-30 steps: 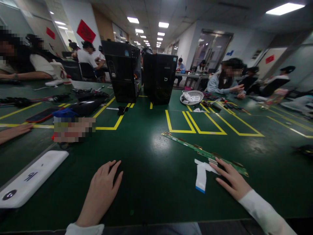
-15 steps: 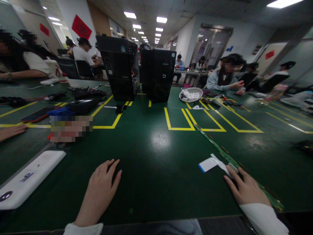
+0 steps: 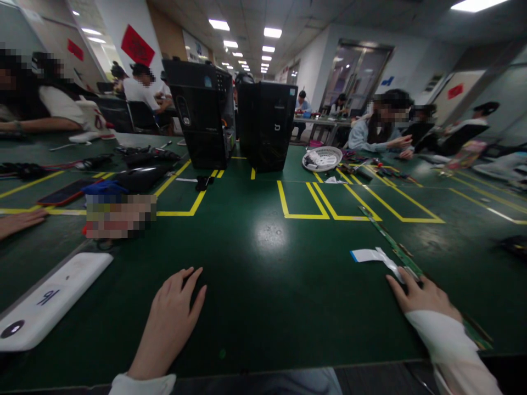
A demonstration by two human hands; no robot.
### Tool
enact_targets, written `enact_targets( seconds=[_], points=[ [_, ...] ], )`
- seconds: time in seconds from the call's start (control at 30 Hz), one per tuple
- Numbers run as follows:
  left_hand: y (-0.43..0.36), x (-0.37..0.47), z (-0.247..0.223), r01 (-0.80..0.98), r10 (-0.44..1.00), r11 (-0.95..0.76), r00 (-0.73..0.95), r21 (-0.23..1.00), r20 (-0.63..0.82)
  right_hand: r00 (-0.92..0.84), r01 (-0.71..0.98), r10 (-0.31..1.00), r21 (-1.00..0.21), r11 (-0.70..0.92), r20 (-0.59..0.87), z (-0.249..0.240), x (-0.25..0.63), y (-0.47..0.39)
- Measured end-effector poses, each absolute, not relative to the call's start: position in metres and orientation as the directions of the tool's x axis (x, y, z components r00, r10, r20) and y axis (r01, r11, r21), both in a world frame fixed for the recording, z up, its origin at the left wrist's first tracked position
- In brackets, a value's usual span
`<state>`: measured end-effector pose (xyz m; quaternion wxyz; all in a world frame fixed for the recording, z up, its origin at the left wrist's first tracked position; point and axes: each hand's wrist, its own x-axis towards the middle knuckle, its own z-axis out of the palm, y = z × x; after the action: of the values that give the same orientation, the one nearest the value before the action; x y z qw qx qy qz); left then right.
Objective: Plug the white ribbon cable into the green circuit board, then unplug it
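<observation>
A long, narrow green circuit board [image 3: 387, 235] lies slantwise on the right of the green table. From its middle a white ribbon cable [image 3: 370, 254] with a blue end extends to the left. My right hand [image 3: 426, 299] rests over the board where the cable joins it, fingers curled at the board's edge and partly hidden. Flat on the table at the lower left is my left hand [image 3: 175, 307], its thumb and fingers apart, holding nothing. Farther left lies a white oblong device [image 3: 57, 299] with a dark round spot.
Two black computer cases [image 3: 197, 120] stand at the back centre. A white basket [image 3: 322, 159] and small parts are right of them. Yellow tape [image 3: 307, 216] marks the table. Another person's hand [image 3: 22, 222] rests at the left edge, near a blurred-out item.
My right hand and the circuit board under it have shifted to the right, and the ribbon cable has moved right and away from me with them. My left hand has stayed nearly still.
</observation>
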<state>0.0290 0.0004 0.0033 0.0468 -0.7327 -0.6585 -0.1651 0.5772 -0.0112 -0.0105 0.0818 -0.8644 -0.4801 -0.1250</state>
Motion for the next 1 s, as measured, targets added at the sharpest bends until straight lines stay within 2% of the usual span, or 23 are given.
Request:
enact_targets(
  seconds=[0.23,0.4,0.6,0.83,1.0],
  points=[
    [0.000,0.031,0.004,0.980,0.940,-0.128,0.072,0.152,0.333,0.644,0.765,0.763,-0.051,-0.642,0.050,0.025,0.588,0.019],
    [0.001,0.029,0.003,0.980,0.946,-0.132,0.079,0.149,0.313,0.625,0.781,0.777,-0.081,-0.620,0.079,0.030,0.598,0.030],
    [0.001,0.028,0.001,0.982,0.942,-0.148,0.102,0.121,0.320,0.662,0.743,0.749,-0.134,-0.656,0.009,0.032,0.601,0.036],
    [0.001,0.030,0.003,0.981,0.942,-0.143,0.095,0.129,0.323,0.658,0.752,0.742,-0.153,-0.641,0.126,0.015,0.608,0.037],
    [0.001,0.030,0.003,0.980,0.936,-0.155,0.105,0.125,0.335,0.488,0.865,0.827,-0.028,-0.501,0.279,-0.012,0.642,0.043]
  ],
)
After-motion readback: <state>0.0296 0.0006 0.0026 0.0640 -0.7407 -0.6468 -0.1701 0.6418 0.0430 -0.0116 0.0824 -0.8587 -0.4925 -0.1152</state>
